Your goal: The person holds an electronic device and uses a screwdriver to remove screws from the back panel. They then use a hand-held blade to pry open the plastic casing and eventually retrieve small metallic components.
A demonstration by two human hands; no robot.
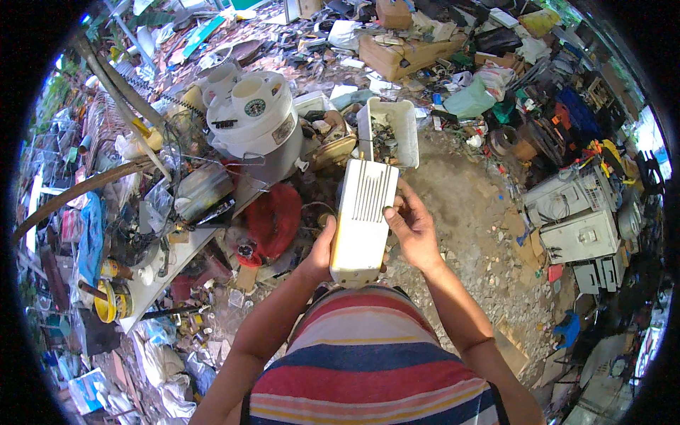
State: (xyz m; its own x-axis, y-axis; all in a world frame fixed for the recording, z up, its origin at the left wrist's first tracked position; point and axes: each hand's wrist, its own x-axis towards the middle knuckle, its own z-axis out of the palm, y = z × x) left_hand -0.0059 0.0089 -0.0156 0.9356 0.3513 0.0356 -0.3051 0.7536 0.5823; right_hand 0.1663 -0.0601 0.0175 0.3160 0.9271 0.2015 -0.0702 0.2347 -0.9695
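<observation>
One white casing (358, 244) points lengthwise, slots foremost, toward twelve o'clock. Left hand (320, 256) grips at eight, right hand (416, 232) at three.

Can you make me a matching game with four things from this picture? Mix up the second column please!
Things:
1. slotted case
2. yellow tub
3. green bag
4. bin

Clues:
A. in the picture's upper right
B. white, with small scraps inside
C. held by the left hand and right hand
D. far over on the picture's left

Right pairs: 1-C, 2-D, 3-A, 4-B
</observation>
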